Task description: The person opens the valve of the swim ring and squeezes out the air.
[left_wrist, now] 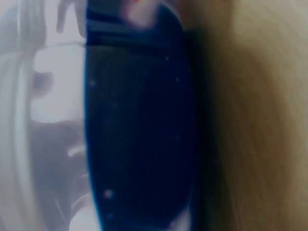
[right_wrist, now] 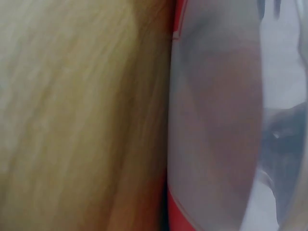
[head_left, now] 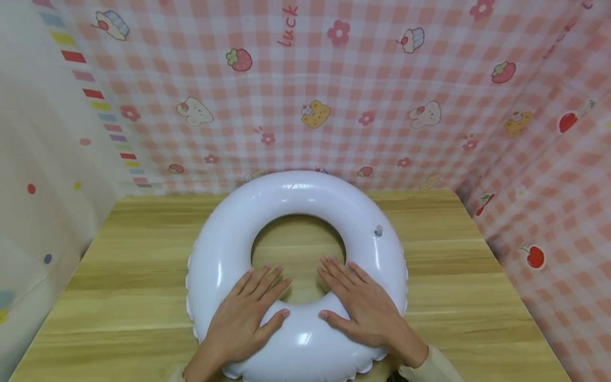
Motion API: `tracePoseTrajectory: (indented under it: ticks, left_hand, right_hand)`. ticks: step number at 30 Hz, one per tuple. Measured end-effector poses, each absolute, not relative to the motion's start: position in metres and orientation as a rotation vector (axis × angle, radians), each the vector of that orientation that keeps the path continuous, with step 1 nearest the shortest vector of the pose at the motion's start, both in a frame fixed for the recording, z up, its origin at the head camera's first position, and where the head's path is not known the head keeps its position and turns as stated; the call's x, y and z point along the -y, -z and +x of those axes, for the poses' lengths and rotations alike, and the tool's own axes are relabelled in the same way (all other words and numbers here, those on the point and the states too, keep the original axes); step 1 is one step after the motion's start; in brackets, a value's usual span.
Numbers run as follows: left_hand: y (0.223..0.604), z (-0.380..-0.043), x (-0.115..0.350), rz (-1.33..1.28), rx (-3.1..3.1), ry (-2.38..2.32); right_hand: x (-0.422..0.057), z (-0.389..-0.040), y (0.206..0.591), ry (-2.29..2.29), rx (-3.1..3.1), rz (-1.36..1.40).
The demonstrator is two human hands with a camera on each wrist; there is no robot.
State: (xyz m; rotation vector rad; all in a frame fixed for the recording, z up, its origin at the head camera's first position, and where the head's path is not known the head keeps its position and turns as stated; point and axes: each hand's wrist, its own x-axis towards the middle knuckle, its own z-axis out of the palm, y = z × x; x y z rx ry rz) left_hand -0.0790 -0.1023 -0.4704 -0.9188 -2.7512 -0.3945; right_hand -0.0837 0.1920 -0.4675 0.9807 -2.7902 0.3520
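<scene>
A white inflatable swim ring (head_left: 298, 193) lies flat on the wooden table (head_left: 453, 276), glossy and rounded, with a small clear valve (head_left: 378, 230) on its right side. On the near left of the ring rests my left hand (head_left: 245, 315), palm down, fingers straight and reaching over the inner edge. My right hand (head_left: 365, 307) lies the same way on the near right. Both thumbs point inward, apart from each other. Close up in the left wrist view is a blurred, shiny dark blue surface (left_wrist: 142, 120); a grey and red one (right_wrist: 214, 120) fills part of the right wrist view.
Behind the table hangs a pink checked cloth (head_left: 267, 111) with strawberries, flowers and cartoon animals. A similar cloth (head_left: 549, 212) borders the right side, and a pale dotted one (head_left: 52, 132) the left.
</scene>
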Motion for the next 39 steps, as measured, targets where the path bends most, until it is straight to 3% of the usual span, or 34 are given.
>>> tracePoseTrajectory:
  ticks: [39]
  left_hand:
    - [0.4786,-0.0794,0.1013,-0.843,2.798,0.450]
  right_hand:
    - [-0.1885,-0.0827,0.4739,-0.320,2.795,0.910]
